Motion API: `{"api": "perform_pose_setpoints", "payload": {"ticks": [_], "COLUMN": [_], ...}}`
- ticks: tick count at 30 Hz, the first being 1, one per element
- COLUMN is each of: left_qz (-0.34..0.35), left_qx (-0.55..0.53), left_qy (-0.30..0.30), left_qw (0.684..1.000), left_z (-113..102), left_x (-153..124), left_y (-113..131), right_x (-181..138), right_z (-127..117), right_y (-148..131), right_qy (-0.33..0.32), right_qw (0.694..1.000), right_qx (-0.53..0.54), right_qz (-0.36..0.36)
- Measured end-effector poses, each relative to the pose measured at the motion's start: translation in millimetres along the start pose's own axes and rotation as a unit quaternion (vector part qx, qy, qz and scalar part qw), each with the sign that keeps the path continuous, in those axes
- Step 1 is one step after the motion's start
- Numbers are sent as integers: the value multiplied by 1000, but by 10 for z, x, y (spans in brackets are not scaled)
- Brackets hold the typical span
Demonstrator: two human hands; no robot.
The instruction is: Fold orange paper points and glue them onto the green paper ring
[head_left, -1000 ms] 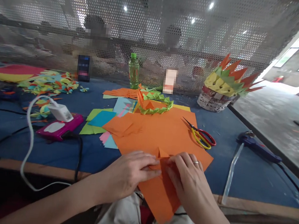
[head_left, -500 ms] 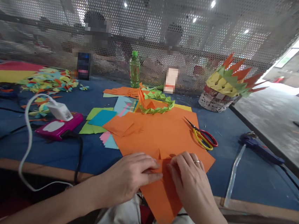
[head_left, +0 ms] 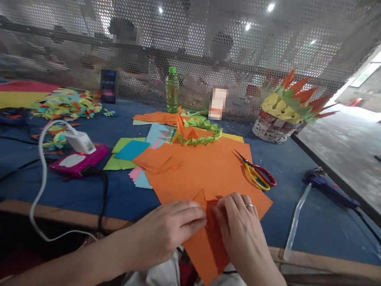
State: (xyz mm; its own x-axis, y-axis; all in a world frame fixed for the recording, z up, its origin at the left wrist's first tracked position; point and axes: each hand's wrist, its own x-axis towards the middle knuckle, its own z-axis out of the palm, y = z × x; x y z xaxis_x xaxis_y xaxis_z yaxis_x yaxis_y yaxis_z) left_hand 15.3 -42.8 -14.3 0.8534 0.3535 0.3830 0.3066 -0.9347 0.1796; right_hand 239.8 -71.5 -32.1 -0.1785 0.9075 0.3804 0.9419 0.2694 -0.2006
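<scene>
Between my two hands is a piece of orange paper (head_left: 207,257), its lower corner hanging past the table's front edge. My left hand (head_left: 172,224) pinches its left side, fingers closed. On the right side, my right hand (head_left: 239,224), with a ring, grips the paper between thumb and fingers. A small folded peak of orange paper (head_left: 201,196) stands up just beyond my fingertips. Underneath lies a large orange sheet (head_left: 205,167). Scissors (head_left: 257,174) with red and yellow handles rest on its right part. A green and orange folded-paper ring (head_left: 200,132) sits at its far side.
A glue gun (head_left: 332,188) lies at the right with its cord. A paper basket with spiky rim (head_left: 281,111) and a green bottle (head_left: 171,91) stand behind. At left are a purple power strip (head_left: 79,161), coloured paper squares (head_left: 131,150) and a pile of paper scraps (head_left: 69,103).
The hanging corner of the orange paper has risen slightly, and the folded peak beyond my fingers shows more. My left fingers have shifted a little toward the right. The scissors lie still.
</scene>
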Motion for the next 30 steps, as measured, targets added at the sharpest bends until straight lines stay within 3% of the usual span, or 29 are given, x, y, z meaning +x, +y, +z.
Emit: {"api": "perform_pose_setpoints", "payload": {"ticks": [13, 30], "left_qz": [-12, -31], "left_qx": [31, 16], "left_qy": [-48, -48], "left_qw": [998, 998], "left_z": [71, 23], "left_x": [-41, 5], "left_y": [74, 114], "right_x": [-2, -35], "right_z": [-11, -29], "right_y": [-4, 120], "right_qy": [1, 3], "right_qw": [1000, 995], "right_qx": [19, 89], "right_qz": [6, 36]}}
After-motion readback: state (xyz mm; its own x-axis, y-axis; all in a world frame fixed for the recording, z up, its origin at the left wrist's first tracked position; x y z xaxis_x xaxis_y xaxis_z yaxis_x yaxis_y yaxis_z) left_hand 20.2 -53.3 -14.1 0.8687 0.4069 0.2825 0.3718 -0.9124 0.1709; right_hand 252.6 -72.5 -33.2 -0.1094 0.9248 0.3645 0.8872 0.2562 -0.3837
